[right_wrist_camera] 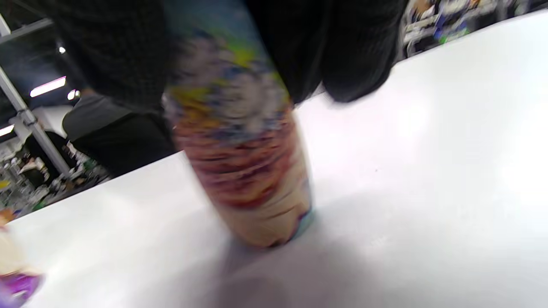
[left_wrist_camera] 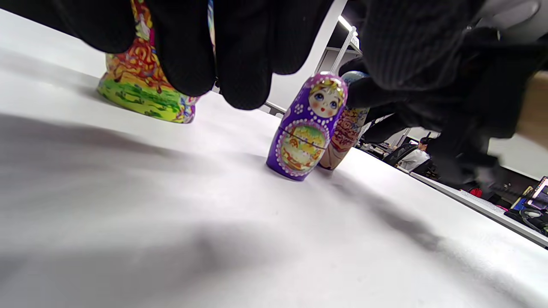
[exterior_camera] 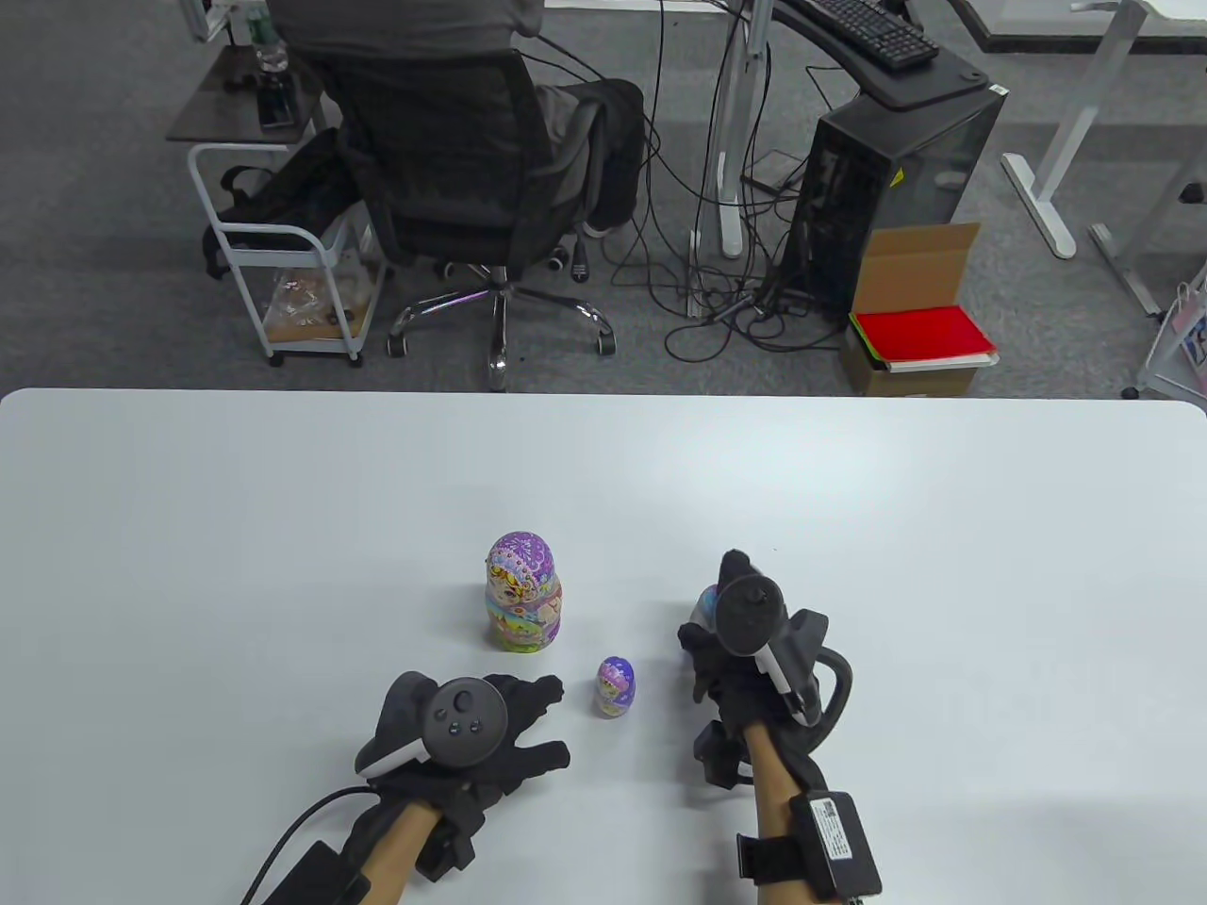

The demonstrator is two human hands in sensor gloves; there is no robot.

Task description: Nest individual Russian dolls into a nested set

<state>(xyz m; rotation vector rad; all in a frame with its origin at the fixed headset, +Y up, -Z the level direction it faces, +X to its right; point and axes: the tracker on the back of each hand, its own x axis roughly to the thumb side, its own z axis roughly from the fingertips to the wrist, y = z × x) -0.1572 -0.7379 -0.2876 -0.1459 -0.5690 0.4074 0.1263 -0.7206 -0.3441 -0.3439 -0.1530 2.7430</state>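
Note:
A large purple and yellow doll (exterior_camera: 523, 603) stands upright at the table's middle; its base shows in the left wrist view (left_wrist_camera: 141, 85). A small purple doll (exterior_camera: 616, 686) stands in front of it, also in the left wrist view (left_wrist_camera: 306, 128). My right hand (exterior_camera: 726, 632) grips a middle-sized blue and red doll (exterior_camera: 706, 603) from above, its base on the table; it is blurred in the right wrist view (right_wrist_camera: 244, 149) and shows behind the small doll (left_wrist_camera: 346, 128). My left hand (exterior_camera: 509, 726) hovers empty, fingers spread, just left of the small doll.
The white table (exterior_camera: 283, 528) spreads wide around the dolls. Beyond its far edge are an office chair (exterior_camera: 471, 189) with a seated person, a computer tower (exterior_camera: 886, 189) and a cardboard box (exterior_camera: 919, 311).

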